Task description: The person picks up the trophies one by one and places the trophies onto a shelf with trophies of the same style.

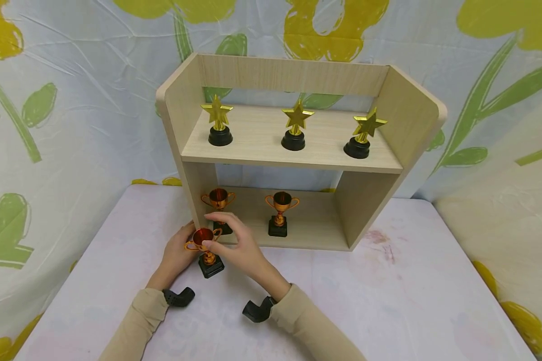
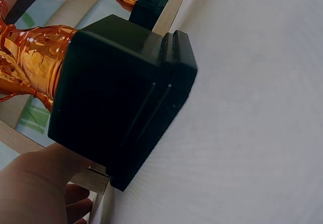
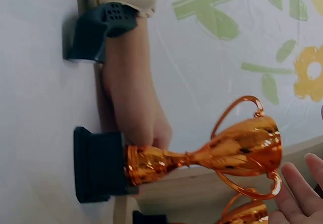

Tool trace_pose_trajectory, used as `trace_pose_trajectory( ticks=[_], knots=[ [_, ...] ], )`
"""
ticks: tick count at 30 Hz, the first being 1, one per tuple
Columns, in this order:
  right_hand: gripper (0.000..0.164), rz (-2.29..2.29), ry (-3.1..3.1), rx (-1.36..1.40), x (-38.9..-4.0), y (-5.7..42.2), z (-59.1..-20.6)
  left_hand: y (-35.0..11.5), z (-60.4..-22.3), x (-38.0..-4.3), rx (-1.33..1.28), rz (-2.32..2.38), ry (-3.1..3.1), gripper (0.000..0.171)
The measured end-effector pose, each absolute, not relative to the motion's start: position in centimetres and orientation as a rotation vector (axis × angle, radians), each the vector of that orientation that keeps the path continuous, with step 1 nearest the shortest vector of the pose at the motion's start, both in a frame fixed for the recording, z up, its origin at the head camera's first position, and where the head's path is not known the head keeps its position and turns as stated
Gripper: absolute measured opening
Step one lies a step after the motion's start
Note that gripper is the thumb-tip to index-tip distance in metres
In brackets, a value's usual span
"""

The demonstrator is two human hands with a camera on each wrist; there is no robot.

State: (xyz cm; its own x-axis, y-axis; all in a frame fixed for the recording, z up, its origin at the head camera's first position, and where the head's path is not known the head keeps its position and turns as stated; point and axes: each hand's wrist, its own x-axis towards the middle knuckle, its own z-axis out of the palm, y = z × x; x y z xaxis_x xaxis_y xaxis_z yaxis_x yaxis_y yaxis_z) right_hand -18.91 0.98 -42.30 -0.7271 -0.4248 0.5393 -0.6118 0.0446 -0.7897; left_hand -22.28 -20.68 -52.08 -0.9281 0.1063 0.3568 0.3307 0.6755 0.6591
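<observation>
An orange-gold trophy cup (image 1: 209, 257) on a black base is at the tabletop, in front of the shelf's left end. My right hand (image 1: 241, 248) hovers around its top, thumb over the rim and fingers spread; in the right wrist view the fingers (image 3: 300, 191) lie just beyond a handle. Behind that trophy, my left hand (image 1: 179, 250) is at the low front corner of the wooden shelf (image 1: 173, 118). In the left wrist view this hand (image 2: 40, 176) straddles the side panel, partly hidden by the trophy's base.
Two similar trophy cups stand on the lower shelf, one at the left (image 1: 219, 199) and one near the middle (image 1: 278, 215). The upper shelf bears three gold star trophies, left (image 1: 218, 120), middle (image 1: 295, 125) and right (image 1: 362, 135). A flower-patterned cloth (image 1: 90, 115) hangs behind the table.
</observation>
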Motion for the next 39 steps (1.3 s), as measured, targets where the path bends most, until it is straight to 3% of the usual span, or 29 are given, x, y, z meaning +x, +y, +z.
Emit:
trace_pose_trajectory(
  ticks=[21, 39],
  knots=[
    [0.046, 1.793, -2.190, 1.081, -18.7, -0.1, -44.8, -20.8, -52.2, -22.4, -0.361, -1.079, -2.588, 0.049],
    [0.046, 1.783, -2.249, 1.001, -18.4, 0.8, -43.5, -21.0, -52.5, -22.5, -0.384, -1.115, -2.581, 0.053]
  ],
)
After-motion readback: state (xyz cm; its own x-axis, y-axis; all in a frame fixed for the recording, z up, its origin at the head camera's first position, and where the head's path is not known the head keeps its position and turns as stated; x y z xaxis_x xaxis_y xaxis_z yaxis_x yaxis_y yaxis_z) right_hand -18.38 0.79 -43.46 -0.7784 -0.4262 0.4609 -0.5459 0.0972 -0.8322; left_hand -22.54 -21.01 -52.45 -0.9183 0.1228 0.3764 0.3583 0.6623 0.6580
